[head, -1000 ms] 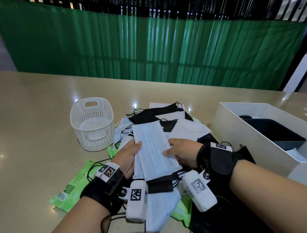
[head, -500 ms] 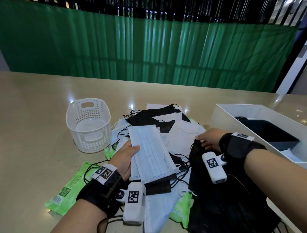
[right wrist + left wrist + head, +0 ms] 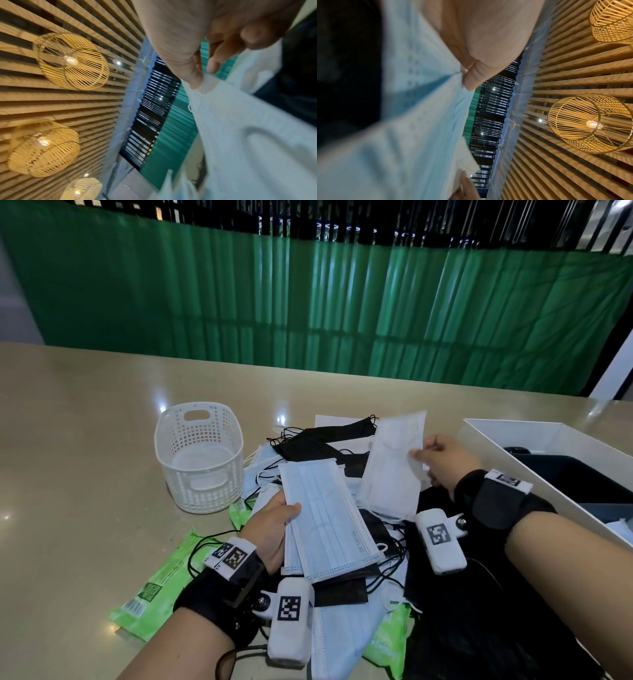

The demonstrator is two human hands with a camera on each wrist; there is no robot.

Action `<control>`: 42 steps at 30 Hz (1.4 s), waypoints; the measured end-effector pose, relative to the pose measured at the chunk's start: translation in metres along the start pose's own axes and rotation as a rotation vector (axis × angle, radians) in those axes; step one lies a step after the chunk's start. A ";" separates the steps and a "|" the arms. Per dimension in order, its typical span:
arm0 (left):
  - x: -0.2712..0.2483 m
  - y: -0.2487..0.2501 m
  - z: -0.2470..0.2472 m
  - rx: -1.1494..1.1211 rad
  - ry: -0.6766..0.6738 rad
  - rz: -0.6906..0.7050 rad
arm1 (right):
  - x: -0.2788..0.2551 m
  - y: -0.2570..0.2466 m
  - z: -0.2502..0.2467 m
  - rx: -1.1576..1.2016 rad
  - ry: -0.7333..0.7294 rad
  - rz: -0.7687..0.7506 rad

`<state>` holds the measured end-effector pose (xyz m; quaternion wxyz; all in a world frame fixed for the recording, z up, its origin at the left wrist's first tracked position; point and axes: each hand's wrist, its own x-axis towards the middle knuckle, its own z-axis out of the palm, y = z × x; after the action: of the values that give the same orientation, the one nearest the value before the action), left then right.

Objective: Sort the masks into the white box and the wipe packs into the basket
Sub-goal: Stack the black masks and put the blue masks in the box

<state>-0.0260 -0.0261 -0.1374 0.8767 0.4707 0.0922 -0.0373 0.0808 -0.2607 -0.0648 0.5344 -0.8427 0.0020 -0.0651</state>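
Head view: the left hand (image 3: 270,529) grips a stack of blue masks (image 3: 325,525) above the pile, thumb clamped on top. The right hand (image 3: 442,460), which half a second ago was down on the pile, has come up pinching a white mask (image 3: 390,470) by its edge, and that mask now hangs clear beside the stack. The white box (image 3: 486,440) sits just right of that hand; the basket (image 3: 200,453) stands left with nothing visible inside. Green wipe packs (image 3: 154,587) lie under and around the pile, untouched. It looks like the white mask joins the stack or goes straight into the box.

Left wrist view: the thumb (image 3: 474,79) presses the blue masks (image 3: 419,121) against fingers below; a firm hold.

Right wrist view: blurred, but thumb (image 3: 190,75) and a fingertip pinch the white mask (image 3: 240,128) at its top edge, and the mask droops below. One more mask is off the pile; every wipe pack is yet to go.
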 end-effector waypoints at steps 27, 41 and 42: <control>0.002 -0.002 -0.002 0.091 -0.044 -0.022 | -0.058 -0.015 0.018 -0.265 -0.682 -0.387; 0.000 0.000 -0.004 0.120 -0.162 0.025 | -0.002 -0.014 0.024 -0.973 -0.513 -0.090; 0.001 0.000 -0.004 0.118 -0.166 0.028 | -0.001 -0.012 0.027 -1.012 -0.510 -0.089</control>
<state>-0.0261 -0.0226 -0.1398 0.8526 0.5179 0.0104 -0.0690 0.0822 -0.2313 -0.0654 0.0443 -0.9821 -0.1319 0.1272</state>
